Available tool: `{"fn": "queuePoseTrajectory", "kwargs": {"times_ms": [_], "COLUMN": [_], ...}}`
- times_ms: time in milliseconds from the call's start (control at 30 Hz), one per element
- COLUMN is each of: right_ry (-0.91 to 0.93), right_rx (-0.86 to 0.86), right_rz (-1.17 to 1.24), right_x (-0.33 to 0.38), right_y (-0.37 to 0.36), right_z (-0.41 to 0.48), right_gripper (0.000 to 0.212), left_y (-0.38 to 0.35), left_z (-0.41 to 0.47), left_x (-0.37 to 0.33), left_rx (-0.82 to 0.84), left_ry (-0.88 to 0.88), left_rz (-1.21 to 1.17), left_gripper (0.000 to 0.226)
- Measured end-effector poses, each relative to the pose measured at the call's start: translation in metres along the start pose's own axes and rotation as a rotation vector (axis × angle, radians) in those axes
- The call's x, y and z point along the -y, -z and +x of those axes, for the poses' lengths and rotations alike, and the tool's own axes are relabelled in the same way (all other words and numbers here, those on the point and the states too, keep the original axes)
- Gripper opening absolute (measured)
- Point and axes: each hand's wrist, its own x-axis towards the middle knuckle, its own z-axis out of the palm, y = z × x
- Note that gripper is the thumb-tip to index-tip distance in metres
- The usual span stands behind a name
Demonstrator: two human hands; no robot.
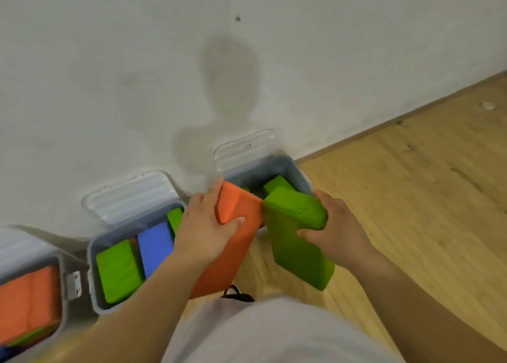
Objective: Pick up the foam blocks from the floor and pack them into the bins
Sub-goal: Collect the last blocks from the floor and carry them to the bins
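Foam blocks fill both hands. My left hand (205, 225) is wrapped round an orange rectangular foam block (233, 253), and my right hand (334, 225) grasps a green rectangular foam block (296, 242). Both tilt over the near rim of the rightmost grey plastic bin (260, 170), upper corners touching.

The risk, I'd judge, is feeding both in together. They could wedge against each other or the green block inside (277, 184), catch the rim and tumble onto the wooden floor (425, 198).

I count three open bins and two blocks held. The middle bin (92, 253) shows two green blocks (118, 272) and one blue foam block (155, 247). The left bin (63, 294) holds orange blocks (27, 302), number unclear.
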Motion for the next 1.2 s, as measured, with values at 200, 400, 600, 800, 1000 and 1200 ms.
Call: {"fn": "queuePoseTrajectory", "kwargs": {"times_ms": [200,400,600,800,1000,1200], "right_ry": [-0.115,-0.091,0.033,0.036,-0.087,-0.173], "right_rx": [-0.095,0.039,0.278,0.434,0.616,0.696], "right_rz": [0.071,-0.025,-0.137,-0.276,-0.225,-0.257], "right_x": [0.021,0.013,-0.006,-0.032,-0.107,-0.182], "right_y": [0.009,0.013,0.005,-0.034,-0.15,-0.271], "right_z": [0.086,0.203,0.345,0.458,0.538,0.586], "right_gripper": [0.093,0.09,0.084,0.082,0.092,0.093], "left_y": [0.016,-0.018,-0.051,-0.097,-0.18,-0.259], "left_z": [0.124,0.195,0.248,0.284,0.322,0.341], "left_x": [-0.014,-0.007,-0.003,-0.001,0.076,0.176], "left_rx": [0.107,0.081,-0.041,-0.118,0.042,0.068], "left_ry": [-0.114,0.026,0.345,0.629,0.745,0.811], "left_rz": [0.043,0.007,-0.012,-0.169,-0.216,-0.222], "left_gripper": [0.095,0.099,0.099,0.098,0.099,0.096]}}
